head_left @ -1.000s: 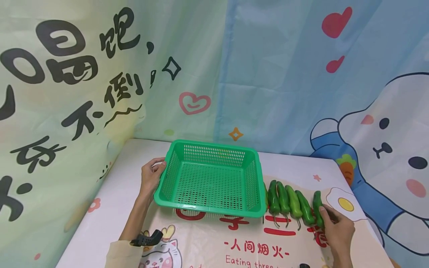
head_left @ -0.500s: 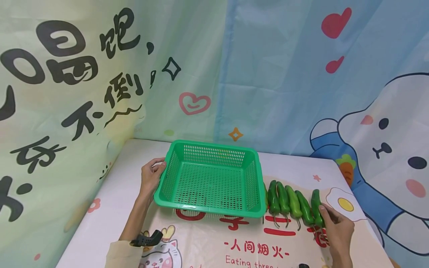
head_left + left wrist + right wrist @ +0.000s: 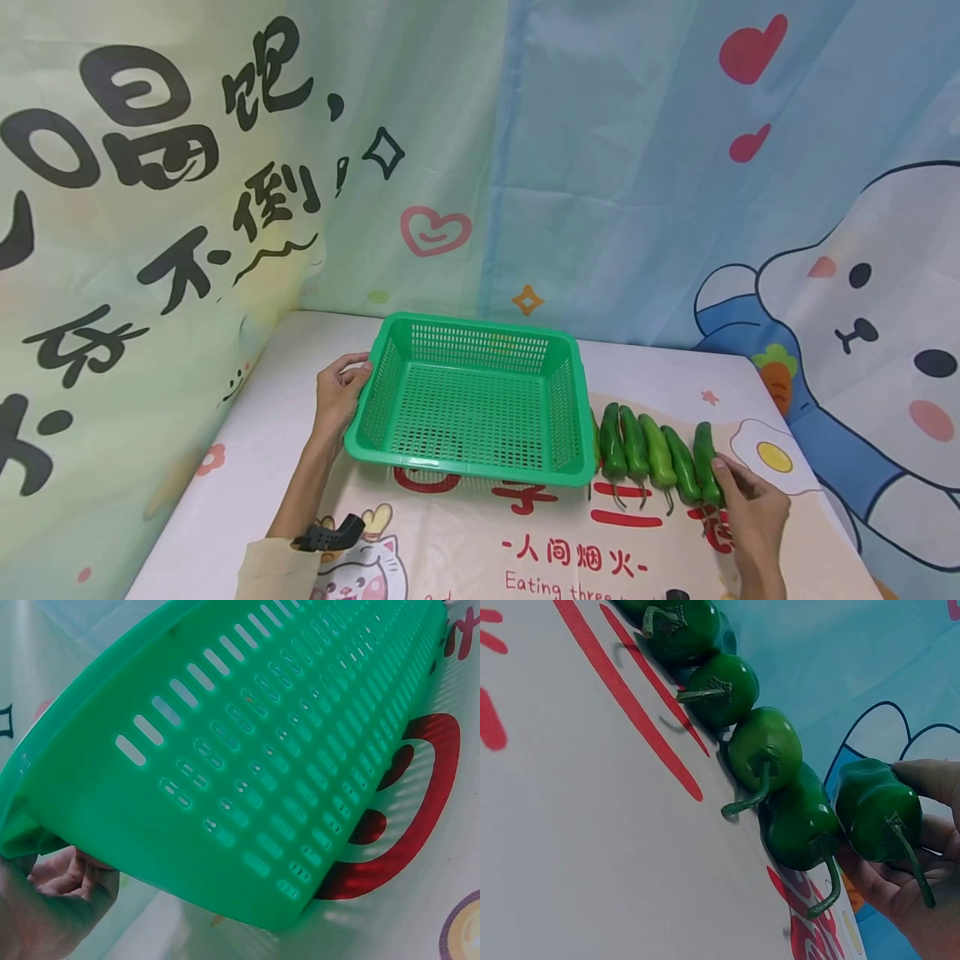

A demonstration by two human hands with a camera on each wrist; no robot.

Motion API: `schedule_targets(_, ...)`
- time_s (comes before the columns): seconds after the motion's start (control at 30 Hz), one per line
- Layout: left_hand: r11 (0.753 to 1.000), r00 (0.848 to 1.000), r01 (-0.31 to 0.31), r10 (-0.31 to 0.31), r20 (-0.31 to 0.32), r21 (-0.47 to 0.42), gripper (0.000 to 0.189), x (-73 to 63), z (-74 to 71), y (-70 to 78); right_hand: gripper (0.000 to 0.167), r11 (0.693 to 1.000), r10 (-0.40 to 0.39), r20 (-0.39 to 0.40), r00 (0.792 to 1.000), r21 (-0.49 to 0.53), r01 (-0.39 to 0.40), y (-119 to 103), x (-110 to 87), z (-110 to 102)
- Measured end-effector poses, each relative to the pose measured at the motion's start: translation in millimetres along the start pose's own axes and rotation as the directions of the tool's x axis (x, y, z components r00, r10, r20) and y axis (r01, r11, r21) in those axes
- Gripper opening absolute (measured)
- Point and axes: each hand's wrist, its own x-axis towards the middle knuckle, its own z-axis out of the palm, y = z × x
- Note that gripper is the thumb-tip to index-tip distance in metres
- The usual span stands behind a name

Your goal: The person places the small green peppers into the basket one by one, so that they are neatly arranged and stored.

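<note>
My left hand (image 3: 337, 396) grips the left rim of an empty green plastic basket (image 3: 480, 472). Seen from the left wrist, its fingers curl under the rim of the tilted-looking perforated wall (image 3: 90, 787). To the right, my right hand (image 3: 759, 508) holds a green pepper (image 3: 703, 458) at the right end of a row. In the right wrist view this pepper (image 3: 874, 814) sits between thumb and fingers, stem toward the camera. It lies right beside the neighbouring pepper (image 3: 802, 825). The leftmost pepper is partly hidden behind the basket.
Several green peppers (image 3: 660, 454) lie side by side right of the basket, stems toward me. A printed cloth (image 3: 465, 542) covers the table. Behind it hangs a printed curtain (image 3: 600, 208). A dark strap device (image 3: 330, 533) is on the left wrist.
My right hand has shifted the end pepper slightly left and away from me, closing the gap to the row. The left hand and basket have not moved.
</note>
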Motion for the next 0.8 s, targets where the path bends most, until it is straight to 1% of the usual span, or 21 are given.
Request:
schedule_targets(0.2,1.000,1.000,-0.001,0.001,0.002,0.002,0.035,0.1,-0.2,0.3,0.067,1.000,0.005,0.020,1.000,0.013,-0.005,-3.3,-3.0,3.5)
schedule_targets(0.37,1.000,1.000,0.002,-0.002,0.000,0.007,0.036,-0.2,-0.3,-0.3,0.067,0.999,0.031,0.028,0.999,0.040,-0.032,-5.2,-4.4,5.1)
schedule_targets(0.6,1.000,1.000,0.004,-0.004,-0.002,0.016,0.036,-0.8,-0.2,0.1,0.070,0.998,0.051,0.038,0.998,0.031,-0.052,-5.8,-3.6,4.9)
schedule_targets(0.8,1.000,1.000,-0.001,0.001,0.001,0.009,0.036,-0.6,-0.4,0.2,0.068,0.998,0.048,0.034,0.998,0.049,-0.050,-6.7,-4.1,4.5)
